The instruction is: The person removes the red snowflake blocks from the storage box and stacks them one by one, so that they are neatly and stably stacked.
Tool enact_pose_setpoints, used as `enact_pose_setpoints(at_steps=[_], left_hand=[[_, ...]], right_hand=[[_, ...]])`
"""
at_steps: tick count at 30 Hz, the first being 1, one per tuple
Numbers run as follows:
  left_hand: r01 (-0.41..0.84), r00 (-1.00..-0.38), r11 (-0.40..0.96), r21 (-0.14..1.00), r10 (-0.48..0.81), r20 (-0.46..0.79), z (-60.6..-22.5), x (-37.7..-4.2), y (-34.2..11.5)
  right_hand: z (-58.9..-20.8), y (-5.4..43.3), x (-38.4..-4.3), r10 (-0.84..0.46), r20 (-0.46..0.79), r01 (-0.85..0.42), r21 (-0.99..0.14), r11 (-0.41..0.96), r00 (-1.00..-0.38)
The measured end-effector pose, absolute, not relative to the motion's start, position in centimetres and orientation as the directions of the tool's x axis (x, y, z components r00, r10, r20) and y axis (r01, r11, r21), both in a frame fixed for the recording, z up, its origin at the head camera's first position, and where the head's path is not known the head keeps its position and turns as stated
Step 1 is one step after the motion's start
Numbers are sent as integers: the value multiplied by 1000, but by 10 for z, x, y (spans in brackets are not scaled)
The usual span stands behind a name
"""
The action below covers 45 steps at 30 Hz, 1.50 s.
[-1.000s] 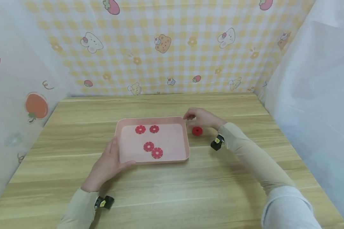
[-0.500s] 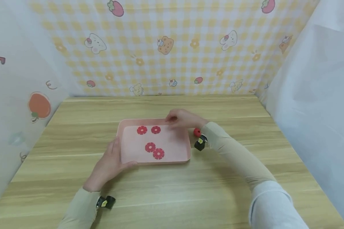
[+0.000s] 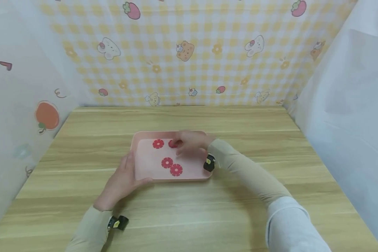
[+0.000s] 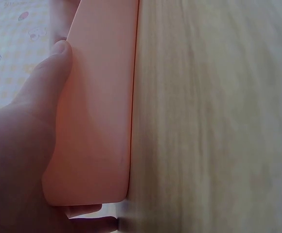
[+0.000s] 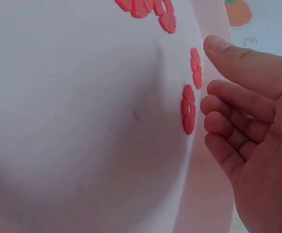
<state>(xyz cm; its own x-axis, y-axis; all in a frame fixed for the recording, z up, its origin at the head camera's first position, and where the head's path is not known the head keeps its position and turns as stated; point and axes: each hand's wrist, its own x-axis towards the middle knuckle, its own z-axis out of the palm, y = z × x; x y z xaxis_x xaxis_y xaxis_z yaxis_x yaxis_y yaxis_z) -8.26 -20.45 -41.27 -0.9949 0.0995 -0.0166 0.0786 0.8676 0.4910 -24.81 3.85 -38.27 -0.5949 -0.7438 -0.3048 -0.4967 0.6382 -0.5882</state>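
Note:
A shallow pink tray [image 3: 189,180] lies on the wooden table, with several red notched, flower-shaped discs [image 3: 158,144] flat inside it. My left hand [image 3: 121,178] grips its near left corner, thumb along the front wall, as the left wrist view shows on the tray wall [image 4: 92,107]. Above the back right part of the tray hovers my right hand [image 3: 192,141]. In the right wrist view this right hand [image 5: 257,107] has loosely bent fingers and nothing between them and the thumb. It is nearest to the back red disc [image 5: 188,109], which the hand partly covers in the head view.
The wooden table [image 3: 189,217] runs back to a yellow checked cloth [image 3: 204,63]. Pale sheets stand at left and right. A small black camera [image 3: 209,163] on the right wrist hangs over the tray's right edge.
My right hand has moved left from beside the tray to over it. A red piece on the table to the tray's right is now hidden behind the right arm. My left hand keeps its place.

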Motion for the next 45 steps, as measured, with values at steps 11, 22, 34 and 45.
enact_pose_setpoints(at_steps=[11, 22, 34, 45], left_hand=[[78, -995, 868, 490, 101, -21, -413, -83, -203], [79, -995, 865, 495, 101, -19, -414, -83, -203], [90, -994, 873, 479, 108, -9, -416, -84, -204], [82, -995, 873, 481, 102, -15, -414, -84, -204]], right_hand=[[-390, 30, -246, -768, -307, -550, -555, 624, -562], [-394, 26, -245, -784, -248, -560, -581, 591, -569], [-404, 19, -241, -717, -176, -583, -471, 663, -674], [-411, 12, -243, -716, -151, -586, -473, 658, -681]])
